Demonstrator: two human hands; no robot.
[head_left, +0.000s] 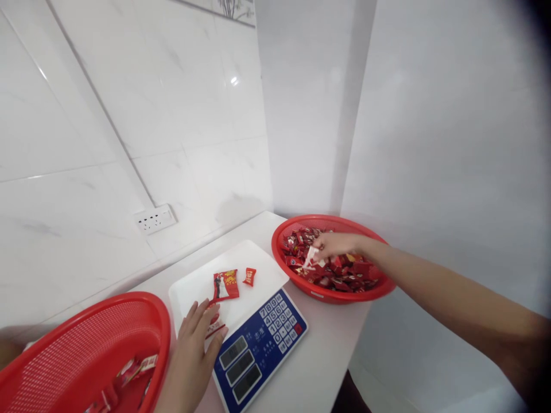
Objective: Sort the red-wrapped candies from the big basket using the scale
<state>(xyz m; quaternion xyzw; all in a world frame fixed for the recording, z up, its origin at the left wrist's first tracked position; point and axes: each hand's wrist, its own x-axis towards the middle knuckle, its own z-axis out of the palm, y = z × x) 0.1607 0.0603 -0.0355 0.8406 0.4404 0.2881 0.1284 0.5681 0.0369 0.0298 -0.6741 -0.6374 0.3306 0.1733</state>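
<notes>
My right hand (336,245) is over the right red basket (316,291), its fingers closed on a small whitish candy packet (310,257), blurred by motion. Many red-wrapped candies (340,281) fill that basket. My left hand (196,347) rests at the near edge of the scale's white pan (253,258), fingers spread and thumb apart. Between thumb and fingers lies a red and white packet (215,321), partly hidden by the hand. Farther up the pan lie a larger red packet (226,285) with yellow print and a small red candy (249,276).
A second red basket (142,304) at the lower left holds several candy packets (129,373). The scale's blue keypad panel (260,350) faces me on the white table (318,338). Walls close off the back and right, with a socket (155,219) on the tiles.
</notes>
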